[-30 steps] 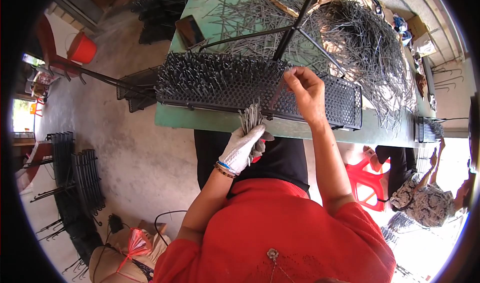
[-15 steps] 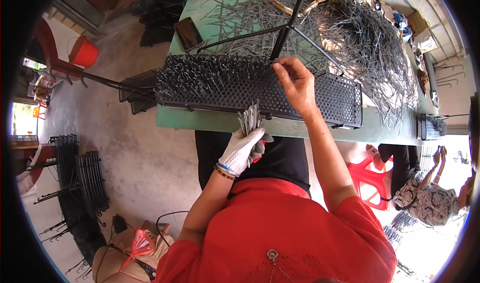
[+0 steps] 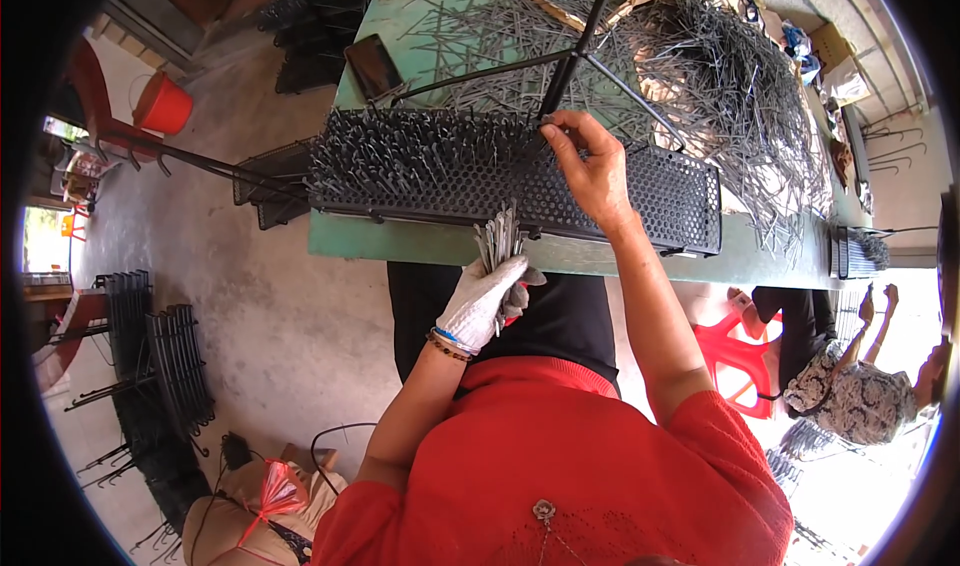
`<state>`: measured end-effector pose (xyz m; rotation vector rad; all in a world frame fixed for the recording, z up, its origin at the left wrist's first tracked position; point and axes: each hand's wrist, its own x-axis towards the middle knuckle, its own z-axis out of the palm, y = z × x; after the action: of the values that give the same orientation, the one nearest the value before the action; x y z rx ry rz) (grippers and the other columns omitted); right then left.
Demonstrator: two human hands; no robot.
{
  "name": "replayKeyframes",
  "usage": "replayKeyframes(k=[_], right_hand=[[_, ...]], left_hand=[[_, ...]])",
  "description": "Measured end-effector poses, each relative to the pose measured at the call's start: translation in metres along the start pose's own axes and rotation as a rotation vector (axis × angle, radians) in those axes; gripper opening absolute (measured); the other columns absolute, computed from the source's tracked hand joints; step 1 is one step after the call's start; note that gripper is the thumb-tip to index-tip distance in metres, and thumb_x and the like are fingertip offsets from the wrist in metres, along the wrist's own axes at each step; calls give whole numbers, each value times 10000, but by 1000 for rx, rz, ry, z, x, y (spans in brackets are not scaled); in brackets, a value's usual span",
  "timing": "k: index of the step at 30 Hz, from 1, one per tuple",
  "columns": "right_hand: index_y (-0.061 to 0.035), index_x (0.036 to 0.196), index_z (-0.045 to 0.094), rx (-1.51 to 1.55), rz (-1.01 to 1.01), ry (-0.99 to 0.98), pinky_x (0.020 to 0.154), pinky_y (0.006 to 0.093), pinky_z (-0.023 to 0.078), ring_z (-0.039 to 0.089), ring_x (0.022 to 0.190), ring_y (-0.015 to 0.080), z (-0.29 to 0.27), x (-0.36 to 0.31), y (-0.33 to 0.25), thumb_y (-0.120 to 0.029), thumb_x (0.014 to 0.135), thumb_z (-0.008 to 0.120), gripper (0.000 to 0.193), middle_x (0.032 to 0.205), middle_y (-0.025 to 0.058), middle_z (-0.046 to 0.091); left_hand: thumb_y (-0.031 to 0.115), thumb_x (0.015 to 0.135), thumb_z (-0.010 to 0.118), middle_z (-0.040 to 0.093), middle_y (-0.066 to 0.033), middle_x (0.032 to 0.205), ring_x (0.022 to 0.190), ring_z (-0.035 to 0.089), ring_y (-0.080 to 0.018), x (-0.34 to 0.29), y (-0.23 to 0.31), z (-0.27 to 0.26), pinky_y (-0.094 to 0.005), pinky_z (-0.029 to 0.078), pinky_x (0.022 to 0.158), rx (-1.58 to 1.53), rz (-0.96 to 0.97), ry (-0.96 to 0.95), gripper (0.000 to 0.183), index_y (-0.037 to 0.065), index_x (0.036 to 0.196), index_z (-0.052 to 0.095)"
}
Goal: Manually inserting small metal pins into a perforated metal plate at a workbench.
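Note:
My left hand point(image 3: 487, 301), in a white knitted glove, grips a bundle of thin grey metal strips point(image 3: 499, 241) just below the near edge of the rack. A long black perforated rack point(image 3: 640, 198) lies along the front of the table. Upright dark strips point(image 3: 385, 156) stand packed in the holes of its left part, while the holes at its right part are bare. My bare right hand point(image 3: 592, 166) reaches over the middle of the rack, thumb and forefinger pinched beside a black post. What sits between those fingertips is too dark to make out.
On the green table point(image 3: 420, 234), loose strips point(image 3: 730, 76) lie heaped behind the rack. A black metal stand point(image 3: 566, 66) rises behind my right hand. A dark phone-like slab point(image 3: 374, 68) lies at the left edge. Another person point(image 3: 850, 391) works at the far right, beside a red stool point(image 3: 738, 361).
My hands keep almost the same place and grip; the right fingertips have shifted very slightly. The scene has slid a little left in view. The other person's hands have moved apart.

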<state>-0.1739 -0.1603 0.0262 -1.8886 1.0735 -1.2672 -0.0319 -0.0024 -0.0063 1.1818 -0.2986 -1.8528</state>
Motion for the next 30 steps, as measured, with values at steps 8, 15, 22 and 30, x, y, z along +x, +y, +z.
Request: replayKeyframes(k=[8, 15, 22, 30], right_hand=[[-30, 1039, 644, 8, 50, 25, 528, 198, 430, 509, 613, 21, 2, -2, 5, -90, 917, 669, 139, 763, -24, 623], [-28, 1043, 641, 25, 23, 12, 528, 202, 435, 514, 614, 26, 3, -4, 8, -83, 915, 669, 143, 783, -14, 640], [-8, 995, 660, -116, -84, -32, 581, 243, 467, 562, 636, 89, 5, -5, -4, -76, 881, 695, 137, 806, 43, 655], [-3, 986, 670, -123, -55, 6, 605, 261, 492, 616, 675, 148, 12, -9, -10, -51, 849, 704, 149, 908, 79, 663]], left_hand=[[198, 972, 584, 693, -93, 799, 516, 572, -65, -1, 0, -1, -190, 403, 411, -17, -9, -12, 159, 45, 941, 615], [137, 970, 570, 706, -140, 849, 519, 571, -77, -2, 1, 2, -199, 422, 431, -44, -17, -3, 119, 26, 985, 609], [185, 972, 579, 699, -100, 825, 535, 582, -61, -1, 1, 0, -189, 424, 427, -21, -9, -25, 127, 62, 951, 604], [190, 967, 587, 700, -101, 825, 532, 579, -64, -1, 2, 0, -192, 418, 424, -26, -14, -14, 126, 66, 958, 607]])
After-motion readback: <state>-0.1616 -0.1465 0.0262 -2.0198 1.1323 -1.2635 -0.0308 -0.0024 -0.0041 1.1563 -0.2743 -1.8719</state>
